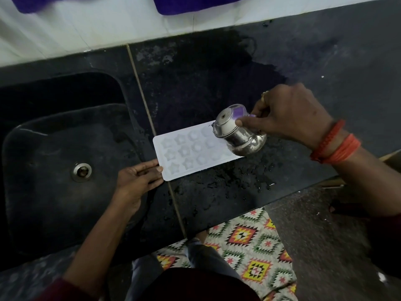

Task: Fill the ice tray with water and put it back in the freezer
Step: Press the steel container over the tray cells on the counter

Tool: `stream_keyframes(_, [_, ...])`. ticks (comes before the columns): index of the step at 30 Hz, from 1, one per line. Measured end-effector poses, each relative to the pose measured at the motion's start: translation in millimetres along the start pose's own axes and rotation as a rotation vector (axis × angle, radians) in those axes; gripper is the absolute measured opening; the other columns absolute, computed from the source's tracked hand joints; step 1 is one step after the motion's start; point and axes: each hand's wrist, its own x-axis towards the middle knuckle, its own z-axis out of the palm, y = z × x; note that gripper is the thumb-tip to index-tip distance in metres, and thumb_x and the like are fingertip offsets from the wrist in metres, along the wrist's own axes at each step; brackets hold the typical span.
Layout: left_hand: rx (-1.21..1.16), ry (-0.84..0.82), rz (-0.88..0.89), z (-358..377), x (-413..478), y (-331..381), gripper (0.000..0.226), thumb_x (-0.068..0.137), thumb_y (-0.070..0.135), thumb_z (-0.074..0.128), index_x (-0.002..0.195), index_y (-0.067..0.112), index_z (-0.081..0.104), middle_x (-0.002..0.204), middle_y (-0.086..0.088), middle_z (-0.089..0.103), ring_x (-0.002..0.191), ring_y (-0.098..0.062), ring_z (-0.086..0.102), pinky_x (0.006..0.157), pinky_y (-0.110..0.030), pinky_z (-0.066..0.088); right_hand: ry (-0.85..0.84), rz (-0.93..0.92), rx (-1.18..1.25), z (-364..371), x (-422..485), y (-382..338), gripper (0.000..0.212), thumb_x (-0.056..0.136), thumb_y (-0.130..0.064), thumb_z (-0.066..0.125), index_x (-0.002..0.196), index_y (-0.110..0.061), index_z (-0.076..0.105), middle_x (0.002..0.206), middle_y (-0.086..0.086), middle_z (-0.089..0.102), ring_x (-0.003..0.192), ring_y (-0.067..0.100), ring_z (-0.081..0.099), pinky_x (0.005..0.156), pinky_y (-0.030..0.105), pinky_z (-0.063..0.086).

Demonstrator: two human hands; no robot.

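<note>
Tray: a white plastic ice tray (186,153) with star and round cells lies flat on the black stone counter (325,72), just right of the sink.
Left hand (136,179): its grip pinches the tray's left end, thumb on top.
Right hand (288,114): its grip curls round a small rounded steel pot (238,135), tilted mouth-left over the tray's right end.
Counter: wet, with droplets near the tray.
Sink: a dark stone sink (54,148) on the left, with a steel drain (82,171).
Floor: a patterned mat (249,235), near.
</note>
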Motion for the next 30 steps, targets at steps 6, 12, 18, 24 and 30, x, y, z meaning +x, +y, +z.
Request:
stream_keyframes(6, [0.003,-0.002,0.002,-0.2,-1.4,-0.5,0.02,0.088,-0.003,0.074,0.105,0.007,0.074,0.084,-0.003,0.081,0.074,-0.011,0.077,0.065,-0.02,0.062,-0.007,-0.011,-0.024,-0.6,-0.8,-0.9,0.047,0.076,-0.068,0.063,0.083,-0.023,0.076,0.081,0.003,0.072,0.081,0.026,0.066,0.074,0.034,0.052])
stream_keyframes(12, [0.004,0.001,0.001,-0.2,-2.4,-0.4,0.019,0.088,-0.002,0.074,0.105,0.006,0.075,0.088,-0.006,0.081,0.075,-0.013,0.078,0.07,-0.023,0.064,0.0,-0.002,-0.008,-3.9,-2.6,-0.1,0.046,0.076,-0.067,0.064,0.081,-0.023,0.075,0.079,0.004,0.073,0.08,0.027,0.067,0.077,0.039,0.055])
stream_keyframes(18, [0.007,0.003,0.004,0.4,-2.7,0.2,0.019,0.088,-0.004,0.073,0.106,0.004,0.074,0.092,-0.009,0.079,0.073,-0.013,0.077,0.072,-0.024,0.064,0.012,-0.009,-0.015,-4.0,-2.5,3.3,0.047,0.075,-0.068,0.063,0.081,-0.023,0.075,0.078,0.002,0.072,0.079,0.025,0.067,0.074,0.034,0.053])
stream_keyframes(24, [0.018,-0.009,-0.01,-0.7,-3.6,3.5,0.015,0.089,-0.004,0.072,0.1,0.007,0.074,0.079,-0.003,0.08,0.069,-0.01,0.077,0.062,-0.019,0.062,0.032,-0.014,-0.008,-2.8,-0.8,5.7,0.046,0.075,-0.068,0.064,0.081,-0.024,0.075,0.078,0.002,0.072,0.077,0.024,0.065,0.071,0.032,0.049])
stream_keyframes(30, [0.036,-0.002,-0.014,-2.1,-3.5,4.8,0.014,0.089,-0.001,0.073,0.099,0.009,0.075,0.08,-0.004,0.081,0.068,-0.009,0.076,0.06,-0.019,0.061,0.07,-0.022,0.044,-3.5,-4.0,8.4,0.046,0.075,-0.067,0.067,0.082,-0.022,0.077,0.069,-0.004,0.066,0.069,0.02,0.063,0.072,0.03,0.049])
